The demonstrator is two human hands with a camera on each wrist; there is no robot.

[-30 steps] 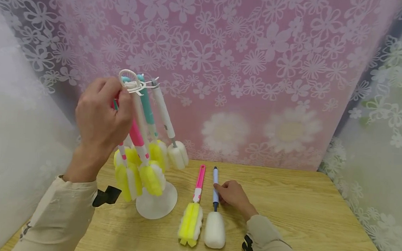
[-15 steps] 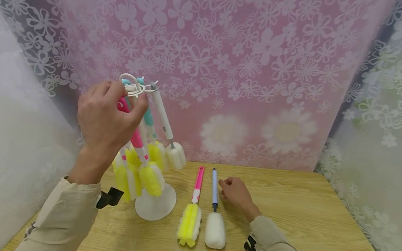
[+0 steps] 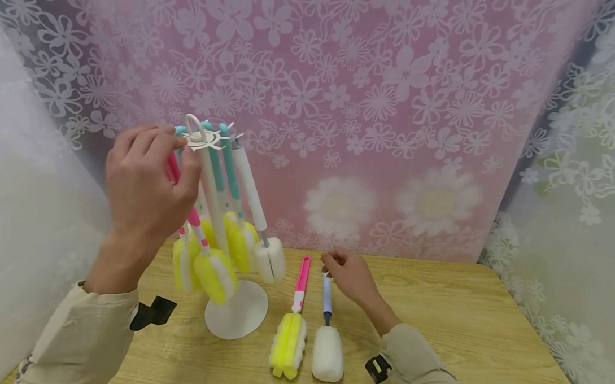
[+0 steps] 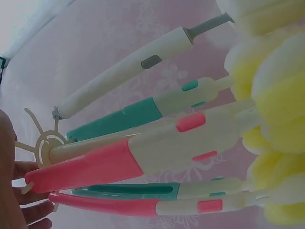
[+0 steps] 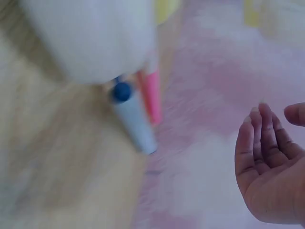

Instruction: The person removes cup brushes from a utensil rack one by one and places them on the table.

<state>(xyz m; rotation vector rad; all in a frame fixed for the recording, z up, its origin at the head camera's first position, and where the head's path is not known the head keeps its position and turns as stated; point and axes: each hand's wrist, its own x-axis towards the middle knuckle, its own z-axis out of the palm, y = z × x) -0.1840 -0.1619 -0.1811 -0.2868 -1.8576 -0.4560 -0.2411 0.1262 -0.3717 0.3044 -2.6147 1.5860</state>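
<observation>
In the head view a white brush rack [image 3: 212, 200] stands at left, hung with several sponge-headed bottle brushes. My left hand [image 3: 146, 181] is at its top, fingers touching around the hooks and the pink brush [image 3: 195, 222]; the left wrist view shows fingertips beside the pink handles [image 4: 86, 164]. A white-and-grey brush [image 3: 249, 181] hangs at the rack's right, near teal brushes [image 3: 231, 172]. On the table lies a blue-handled brush [image 3: 327, 294] with a white sponge head. My right hand [image 3: 352, 277] hovers over its handle end, fingers loosely bent and holding nothing in the right wrist view.
A pink-handled brush [image 3: 289, 341] with a yellow-and-white sponge head lies left of the blue-handled one. The rack's round white base [image 3: 239, 317] rests on the wooden table [image 3: 435, 332]. Flower-patterned curtains [image 3: 316, 90] enclose the back and sides.
The rack has turned, its front brushes shifting left and teal handles appearing at right. My left hand moved slightly left. My right hand left the blue handle, then moved above its upper end.
</observation>
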